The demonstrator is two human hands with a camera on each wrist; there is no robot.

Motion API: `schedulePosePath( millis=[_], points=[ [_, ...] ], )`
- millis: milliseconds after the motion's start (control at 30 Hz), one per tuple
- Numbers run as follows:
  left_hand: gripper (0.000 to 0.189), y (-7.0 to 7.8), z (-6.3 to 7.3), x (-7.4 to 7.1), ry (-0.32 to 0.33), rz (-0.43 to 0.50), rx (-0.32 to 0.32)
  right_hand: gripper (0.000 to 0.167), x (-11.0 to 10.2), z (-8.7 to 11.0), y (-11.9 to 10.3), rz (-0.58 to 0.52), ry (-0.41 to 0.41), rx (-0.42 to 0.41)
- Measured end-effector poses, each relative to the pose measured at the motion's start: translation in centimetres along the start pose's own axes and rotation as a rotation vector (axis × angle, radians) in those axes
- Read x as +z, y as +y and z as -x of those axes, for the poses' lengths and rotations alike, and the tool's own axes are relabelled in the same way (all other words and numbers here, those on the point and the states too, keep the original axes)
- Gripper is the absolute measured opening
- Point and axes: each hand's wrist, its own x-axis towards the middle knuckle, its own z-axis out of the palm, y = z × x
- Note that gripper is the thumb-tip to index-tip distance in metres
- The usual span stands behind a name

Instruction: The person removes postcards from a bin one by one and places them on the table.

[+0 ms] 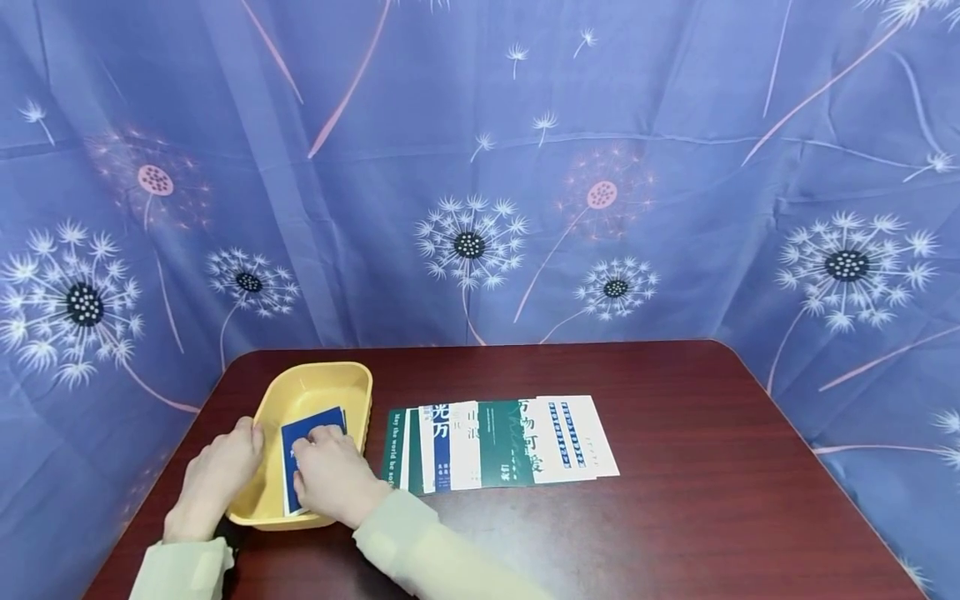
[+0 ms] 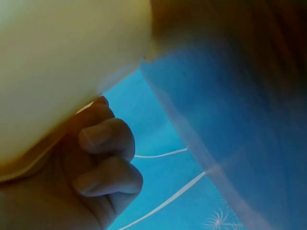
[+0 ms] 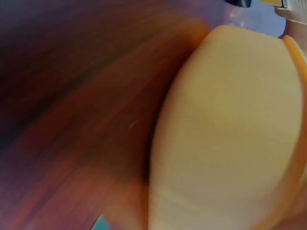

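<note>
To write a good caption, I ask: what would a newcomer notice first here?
First, the yellow tray on the table's left: the left hand grips its rim, the right hand holds a blue card inside. Overlapping cards lie beside it; a dandelion-print curtain hangs behind.

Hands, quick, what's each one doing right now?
Left hand: closed, holding the yellow tray by its edge.
Right hand: on the blue card inside the tray; can't tell if it's gripping.

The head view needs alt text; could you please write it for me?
A person's right hand touches a blue card inside a yellow tray whose side the left hand grips; overlapping printed cards lie beside it on a reddish-brown table.
</note>
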Motion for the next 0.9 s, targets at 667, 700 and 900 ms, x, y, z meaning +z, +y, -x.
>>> schedulePosePath(
  millis=[667,700,900],
  points=[
    [0.036,-0.2,0.1,0.2,-0.008,0.008,-0.023,0.088,2.2,-2.5,-2.8,0.081,-0.333,0.331],
    [0.036,-0.1,0.0,0.2,-0.010,0.010,-0.024,0.090,2.2,-2.5,-2.8,0.077,-0.342,0.341],
    [0.036,0.0,-0.1,0.1,-0.011,0.006,-0.027,0.109,2.4,-2.8,-2.9,0.056,-0.340,0.424]
  ],
)
